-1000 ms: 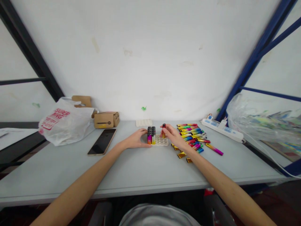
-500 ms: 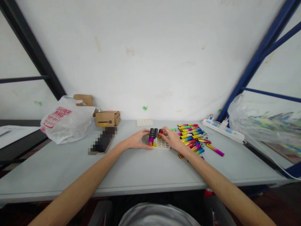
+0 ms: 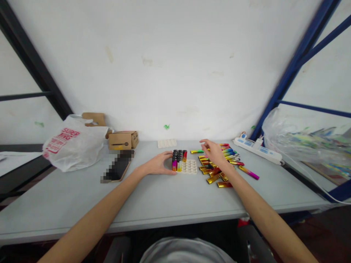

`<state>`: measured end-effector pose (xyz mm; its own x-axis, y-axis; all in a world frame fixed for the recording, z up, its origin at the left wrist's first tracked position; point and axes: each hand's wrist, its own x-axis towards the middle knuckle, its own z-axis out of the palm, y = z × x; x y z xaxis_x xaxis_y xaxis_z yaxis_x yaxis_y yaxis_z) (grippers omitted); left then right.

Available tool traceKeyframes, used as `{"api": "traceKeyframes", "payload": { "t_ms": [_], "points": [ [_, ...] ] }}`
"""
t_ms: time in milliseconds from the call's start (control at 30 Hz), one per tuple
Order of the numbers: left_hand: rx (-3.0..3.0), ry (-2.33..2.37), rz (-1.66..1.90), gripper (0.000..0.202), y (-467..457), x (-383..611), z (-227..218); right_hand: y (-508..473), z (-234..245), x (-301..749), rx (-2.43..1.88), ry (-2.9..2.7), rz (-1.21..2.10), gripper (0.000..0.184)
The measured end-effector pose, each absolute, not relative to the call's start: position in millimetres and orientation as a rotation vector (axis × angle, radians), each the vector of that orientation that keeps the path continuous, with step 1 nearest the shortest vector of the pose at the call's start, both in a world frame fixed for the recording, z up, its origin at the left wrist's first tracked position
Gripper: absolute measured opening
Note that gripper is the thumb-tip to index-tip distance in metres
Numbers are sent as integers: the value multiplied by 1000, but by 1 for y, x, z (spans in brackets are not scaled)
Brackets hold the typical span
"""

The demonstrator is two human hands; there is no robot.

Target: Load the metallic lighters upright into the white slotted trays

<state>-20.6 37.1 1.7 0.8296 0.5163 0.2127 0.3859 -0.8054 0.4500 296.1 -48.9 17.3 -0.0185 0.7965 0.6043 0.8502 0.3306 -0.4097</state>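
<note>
Several lighters with black tops and shiny coloured bodies (image 3: 174, 166) stand upright in the left part of a pale tray with round pockets (image 3: 189, 167). A red lighter (image 3: 184, 156) stands in its back row; pockets to the right and front hold nothing. Curved around the tray's left end is my left hand (image 3: 159, 163), with fingers at the back and thumb at the front corner, holding it. My right hand (image 3: 214, 152) is over the left part of a loose pile of shiny lighters (image 3: 214, 179), fingers bent and apart, with nothing visible in them.
A second pale tray (image 3: 167, 143) lies by the wall. To the left are a phone (image 3: 119, 167), a cardboard box (image 3: 122, 140) and a white plastic bag (image 3: 74, 142). A white power strip (image 3: 259, 151) and a clear plastic bag (image 3: 298, 138) are at the right.
My right hand has left the red lighter, which now stands in the tray, and moved right over the pile. My left hand stays at the tray's left end.
</note>
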Motion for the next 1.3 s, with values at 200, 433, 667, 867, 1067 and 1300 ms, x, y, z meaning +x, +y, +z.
{"api": "traceKeyframes", "payload": {
  "t_ms": [200,433,667,867,1067,1300],
  "points": [
    [2648,654,467,85,36,-20,5,-47,17,344,-1589,-1710,-176,25],
    [2652,653,457,85,33,-20,8,-58,28,369,-1684,-1706,14,28],
    [2654,649,471,85,33,-20,6,-71,30,398,-1703,-2043,339,29],
    [2663,669,503,82,34,-19,4,-71,25,405,-1680,-2053,502,30],
    [2657,667,529,77,34,-17,4,-71,20,402,-1619,-2042,491,29],
    [2664,677,509,75,31,-16,5,-68,32,377,-1525,-1813,308,41]
  ]
}}
